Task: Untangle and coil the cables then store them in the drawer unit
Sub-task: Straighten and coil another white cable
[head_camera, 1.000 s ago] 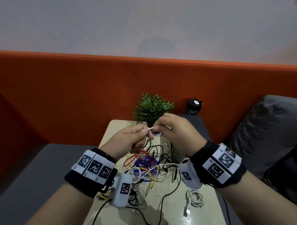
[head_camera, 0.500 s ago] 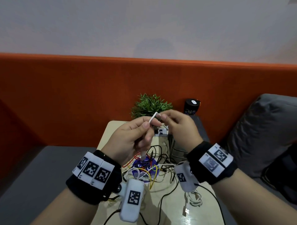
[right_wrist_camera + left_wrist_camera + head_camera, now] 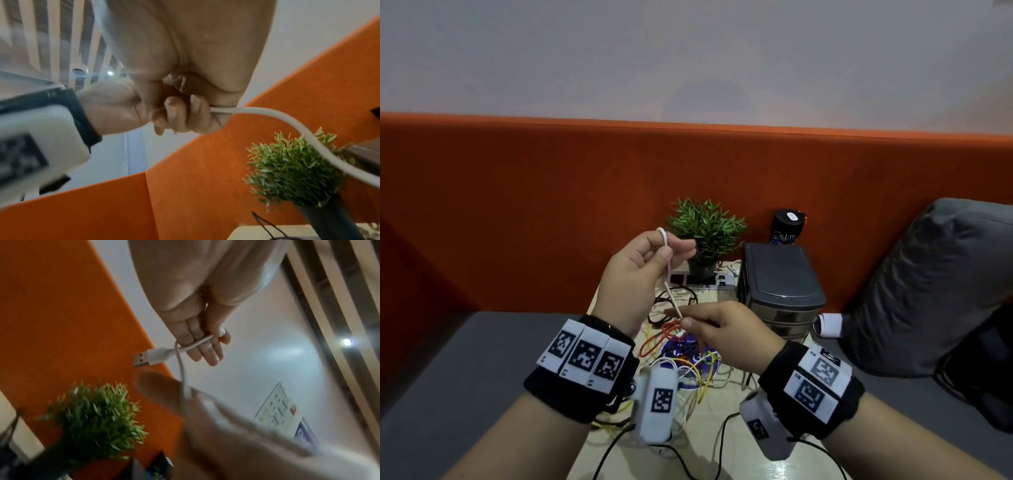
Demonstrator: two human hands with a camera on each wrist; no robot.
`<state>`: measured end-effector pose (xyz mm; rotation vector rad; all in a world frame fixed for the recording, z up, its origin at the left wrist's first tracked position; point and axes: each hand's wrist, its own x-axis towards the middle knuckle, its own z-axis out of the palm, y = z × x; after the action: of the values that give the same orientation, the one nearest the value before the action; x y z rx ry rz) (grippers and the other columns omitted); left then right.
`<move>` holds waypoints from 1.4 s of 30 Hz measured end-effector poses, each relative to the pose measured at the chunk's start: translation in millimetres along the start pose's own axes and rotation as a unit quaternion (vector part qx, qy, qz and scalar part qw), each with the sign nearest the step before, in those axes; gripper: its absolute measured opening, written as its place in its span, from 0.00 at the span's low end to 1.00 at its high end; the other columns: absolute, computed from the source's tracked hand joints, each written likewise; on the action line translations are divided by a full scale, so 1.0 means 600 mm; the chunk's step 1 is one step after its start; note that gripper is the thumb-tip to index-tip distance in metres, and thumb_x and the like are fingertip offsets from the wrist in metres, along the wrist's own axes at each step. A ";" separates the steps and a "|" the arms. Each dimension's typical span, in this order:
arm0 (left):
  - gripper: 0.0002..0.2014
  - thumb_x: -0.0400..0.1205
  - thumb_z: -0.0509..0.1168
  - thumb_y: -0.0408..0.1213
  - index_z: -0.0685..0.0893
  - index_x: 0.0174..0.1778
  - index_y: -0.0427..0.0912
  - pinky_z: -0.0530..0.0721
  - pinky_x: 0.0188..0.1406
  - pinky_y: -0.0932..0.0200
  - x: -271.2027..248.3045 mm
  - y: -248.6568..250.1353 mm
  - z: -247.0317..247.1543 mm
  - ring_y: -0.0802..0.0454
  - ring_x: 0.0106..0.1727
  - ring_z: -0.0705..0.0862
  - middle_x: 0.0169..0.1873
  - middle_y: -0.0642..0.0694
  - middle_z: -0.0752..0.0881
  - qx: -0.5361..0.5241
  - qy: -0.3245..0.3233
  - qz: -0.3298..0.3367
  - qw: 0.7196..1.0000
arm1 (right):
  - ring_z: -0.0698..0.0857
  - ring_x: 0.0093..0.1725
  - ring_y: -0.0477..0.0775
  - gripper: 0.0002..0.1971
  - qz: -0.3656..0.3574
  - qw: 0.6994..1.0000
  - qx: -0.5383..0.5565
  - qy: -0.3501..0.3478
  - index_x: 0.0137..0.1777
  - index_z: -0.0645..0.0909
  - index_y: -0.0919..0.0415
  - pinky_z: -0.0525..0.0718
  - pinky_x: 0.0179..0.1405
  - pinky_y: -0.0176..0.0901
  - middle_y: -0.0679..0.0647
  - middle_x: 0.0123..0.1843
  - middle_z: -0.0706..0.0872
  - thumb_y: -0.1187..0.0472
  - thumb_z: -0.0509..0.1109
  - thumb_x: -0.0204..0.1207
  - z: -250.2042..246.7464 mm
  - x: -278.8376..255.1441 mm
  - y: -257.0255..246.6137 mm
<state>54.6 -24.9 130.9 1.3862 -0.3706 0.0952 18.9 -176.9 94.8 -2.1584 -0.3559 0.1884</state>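
A white USB cable [image 3: 671,291] stretches taut between my two hands above the table. My left hand [image 3: 669,251] is raised in front of the plant and holds the cable's looped upper end. In the left wrist view the left hand [image 3: 205,344] grips the cable just behind its USB plug [image 3: 149,358]. My right hand [image 3: 683,320], lower down, pinches the same cable between thumb and forefinger; the right wrist view shows this right hand [image 3: 207,113] on the white cable [image 3: 287,123]. The grey drawer unit [image 3: 780,284] stands shut at the table's right.
A tangle of red, yellow, white and black cables [image 3: 685,363] lies on the small table [image 3: 739,455] under my hands. A potted plant [image 3: 705,233], a power strip [image 3: 698,279] and a black can [image 3: 787,228] stand at the back. A grey cushion [image 3: 935,284] lies right.
My left hand has risen up and to the left with the cable's end. My right hand has dropped down along the cable, stretching it and uncovering the drawer unit.
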 end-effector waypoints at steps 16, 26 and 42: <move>0.20 0.84 0.51 0.27 0.89 0.39 0.38 0.67 0.27 0.58 -0.023 -0.010 0.019 0.55 0.27 0.70 0.24 0.49 0.76 0.056 -0.078 -0.129 0.987 | 0.81 0.44 0.43 0.04 -0.133 0.964 -0.025 0.230 0.45 0.87 0.53 0.75 0.41 0.29 0.48 0.42 0.82 0.62 0.71 0.78 -0.096 0.014 -0.031; 0.12 0.79 0.57 0.38 0.81 0.40 0.33 0.77 0.25 0.63 -0.023 0.010 0.028 0.54 0.24 0.72 0.24 0.47 0.74 -0.170 -0.106 -0.126 0.972 | 0.75 0.23 0.49 0.15 -0.028 0.953 0.217 0.208 0.49 0.88 0.45 0.74 0.22 0.39 0.49 0.29 0.80 0.67 0.66 0.81 -0.046 0.025 0.000; 0.11 0.83 0.54 0.39 0.80 0.46 0.38 0.85 0.36 0.65 -0.007 0.012 0.009 0.57 0.29 0.83 0.31 0.49 0.86 -0.263 0.020 -0.089 0.960 | 0.70 0.23 0.44 0.13 0.027 0.987 0.156 0.032 0.45 0.87 0.48 0.69 0.25 0.34 0.46 0.23 0.77 0.62 0.62 0.84 0.006 -0.008 0.000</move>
<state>47.5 -27.8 137.3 0.8825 -0.2130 -0.1186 13.6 -175.5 92.7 -1.8604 -0.2139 0.1912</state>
